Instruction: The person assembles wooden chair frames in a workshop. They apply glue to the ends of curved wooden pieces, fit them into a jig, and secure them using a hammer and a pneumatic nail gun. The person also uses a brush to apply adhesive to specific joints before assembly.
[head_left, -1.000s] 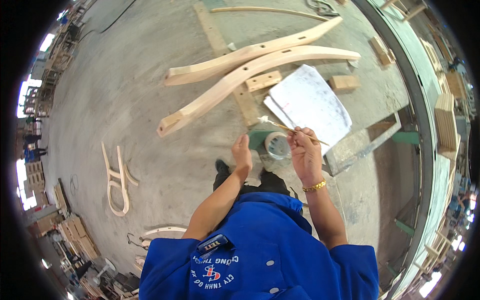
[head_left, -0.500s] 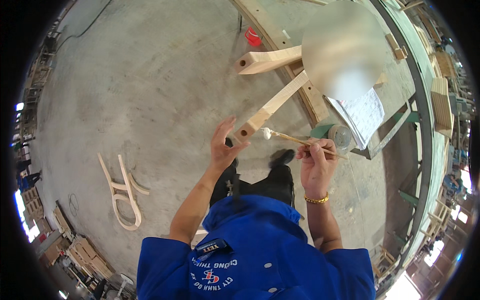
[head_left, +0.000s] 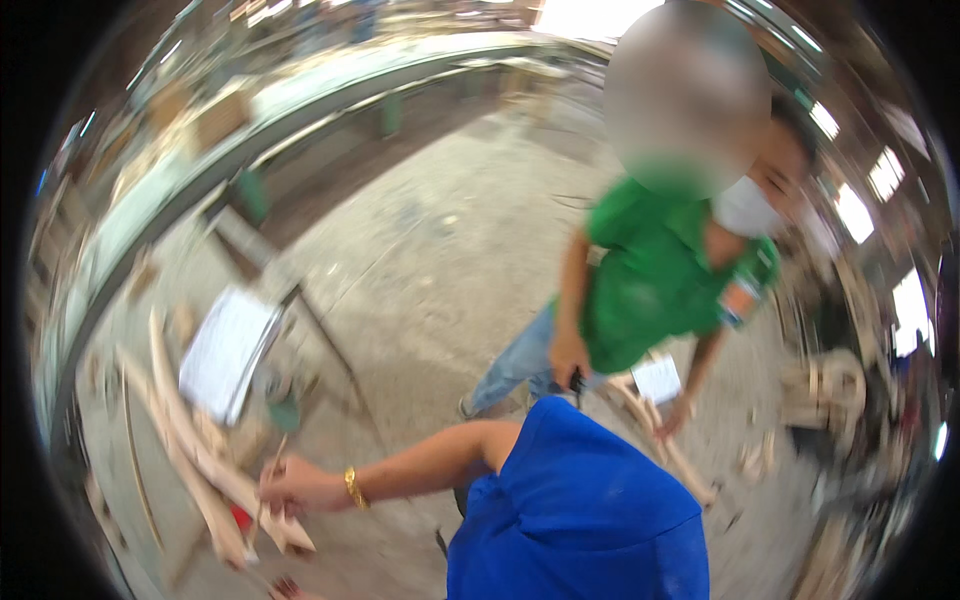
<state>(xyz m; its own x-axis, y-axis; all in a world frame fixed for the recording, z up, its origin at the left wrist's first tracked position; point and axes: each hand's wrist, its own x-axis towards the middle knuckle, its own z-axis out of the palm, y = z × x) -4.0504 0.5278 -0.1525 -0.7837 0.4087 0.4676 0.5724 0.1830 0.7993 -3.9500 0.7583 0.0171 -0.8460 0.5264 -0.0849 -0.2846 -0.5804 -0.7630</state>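
Stick (head_left: pixel 268 480), thin, pinched in our right hand (head_left: pixel 295 490), fingers closed round it, tip over curved wood pieces (head_left: pixel 200 470) near the floor (head_left: pixel 430 260), likely for dabbing. Left hand: unseen. Paper sheet (head_left: pixel 225 350) on a stand. Person in green shirt (head_left: pixel 650 280) stands beyond.

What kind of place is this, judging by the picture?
Probably a woodworking workshop: curved pale wooden parts lie on low supports, more wood pieces are stacked at the right, and the grey concrete floor looks dusty.

left hand: out of sight | right hand (head_left: pixel 296 488) grip: motion-blurred | thin stick (head_left: pixel 268 480): kind unclear
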